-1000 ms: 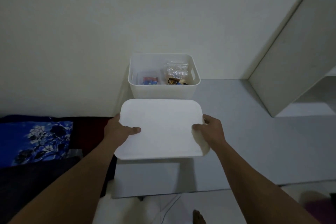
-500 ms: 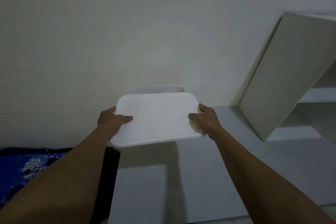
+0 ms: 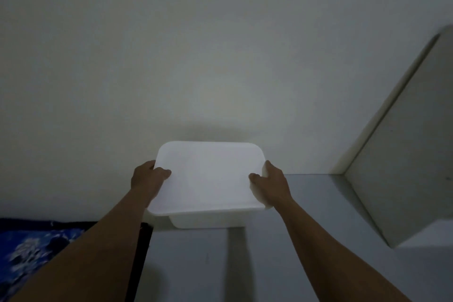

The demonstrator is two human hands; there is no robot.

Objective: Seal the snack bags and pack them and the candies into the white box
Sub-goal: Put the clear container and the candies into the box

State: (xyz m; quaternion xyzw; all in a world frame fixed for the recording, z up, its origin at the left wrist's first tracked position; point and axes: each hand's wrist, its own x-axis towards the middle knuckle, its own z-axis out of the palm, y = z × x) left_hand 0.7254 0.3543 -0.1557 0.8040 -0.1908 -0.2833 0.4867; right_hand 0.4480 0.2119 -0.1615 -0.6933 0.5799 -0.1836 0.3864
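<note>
A flat white lid (image 3: 208,176) covers the top of the white box (image 3: 208,221), which stands on the grey table against the wall. Only the box's front wall shows below the lid. My left hand (image 3: 147,178) grips the lid's left edge, thumb on top. At the lid's right edge my right hand (image 3: 270,185) holds on the same way. The snack bags and candies are hidden under the lid.
The grey table (image 3: 306,240) stretches to the right. A white shelf unit's slanted side panel (image 3: 402,154) rises at the right. Blue patterned fabric (image 3: 31,250) lies low at the left, beside a dark gap at the table's edge.
Both hands carried the lid forward from in front of the box onto its top. The box's open inside with the bags is no longer visible. The camera tilted upward.
</note>
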